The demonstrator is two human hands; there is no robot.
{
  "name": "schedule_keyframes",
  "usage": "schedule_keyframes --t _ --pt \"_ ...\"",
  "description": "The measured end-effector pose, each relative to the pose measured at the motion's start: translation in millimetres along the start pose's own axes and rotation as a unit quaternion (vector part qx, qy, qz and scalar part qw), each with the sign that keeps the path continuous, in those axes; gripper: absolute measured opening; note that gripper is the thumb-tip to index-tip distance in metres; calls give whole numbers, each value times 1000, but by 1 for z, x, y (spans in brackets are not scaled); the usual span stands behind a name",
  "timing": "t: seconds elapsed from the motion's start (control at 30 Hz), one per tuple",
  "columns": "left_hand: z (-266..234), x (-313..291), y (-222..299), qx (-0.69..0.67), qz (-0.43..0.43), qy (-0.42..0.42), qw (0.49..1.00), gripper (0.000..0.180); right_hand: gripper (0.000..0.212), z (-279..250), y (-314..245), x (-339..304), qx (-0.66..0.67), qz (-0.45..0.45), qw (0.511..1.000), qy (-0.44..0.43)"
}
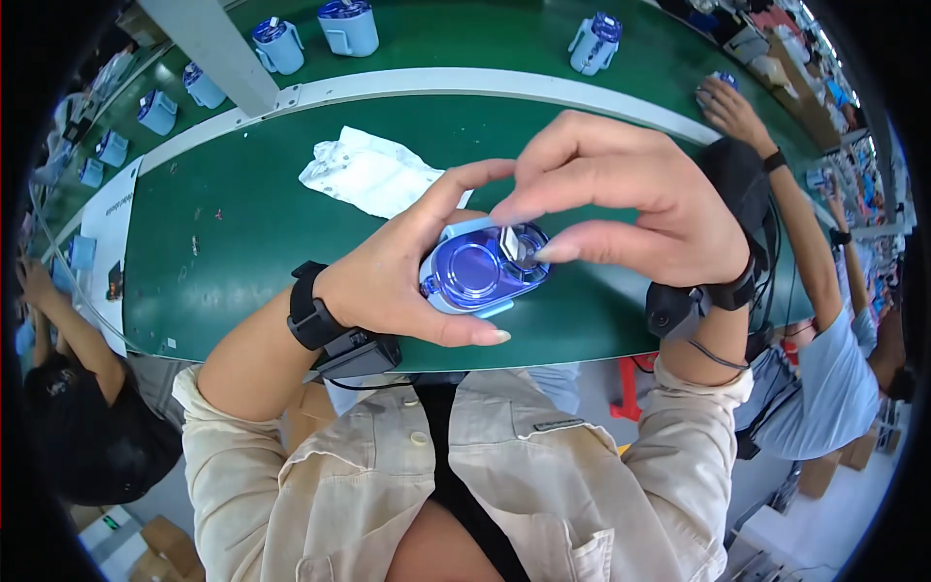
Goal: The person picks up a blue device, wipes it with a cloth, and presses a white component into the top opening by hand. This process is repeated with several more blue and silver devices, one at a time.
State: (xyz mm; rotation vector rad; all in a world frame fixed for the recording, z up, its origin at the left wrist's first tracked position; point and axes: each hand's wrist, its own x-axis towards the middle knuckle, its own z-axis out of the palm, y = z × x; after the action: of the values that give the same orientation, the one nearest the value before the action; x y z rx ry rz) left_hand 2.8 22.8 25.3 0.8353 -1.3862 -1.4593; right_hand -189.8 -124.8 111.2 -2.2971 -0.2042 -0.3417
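A light blue cup [493,309] with a see-through violet-blue lid [469,269] stands on the green table before me. My left hand [402,257] is curved round its left side, thumb along the near side and forefinger stretched out past the far side. Over the lid's right end, my right hand [621,204] bends its thumb and forefinger about a small white spout piece [510,243]. The thumb tip touches the clear rim beside that piece. Its other fingers are curled above. A crumpled white cloth [370,171] lies just beyond my left hand.
A white rail [427,85] crosses behind the work spot, with a grey post [218,53] at its left. Beyond it stand several similar cups [349,29]. Another person's hand [732,112] holds a cup at right; a printed sheet [105,257] lies at left.
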Motion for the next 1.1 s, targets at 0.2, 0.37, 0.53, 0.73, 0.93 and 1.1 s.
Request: schedule_keyframes --t 0.2,0.37,0.53,0.73,0.93,1.1 --pt "-1 6 -6 95 54 -18 994 107 17 14 5 0 -21 -30 998 51" --pt "9 5 -9 227 96 87 965 106 10 30 -10 -1 43 182 970 155" --pt "17 2 -13 345 161 211 900 105 11 52 -13 6 44 262 935 236" --pt "18 2 -18 406 168 278 854 107 7 80 -5 7 -6 179 915 361" --pt "19 2 -20 404 171 291 850 107 5 88 6 6 -20 116 909 400" --pt "20 5 -23 409 186 305 840 105 6 91 9 7 -59 77 905 414"
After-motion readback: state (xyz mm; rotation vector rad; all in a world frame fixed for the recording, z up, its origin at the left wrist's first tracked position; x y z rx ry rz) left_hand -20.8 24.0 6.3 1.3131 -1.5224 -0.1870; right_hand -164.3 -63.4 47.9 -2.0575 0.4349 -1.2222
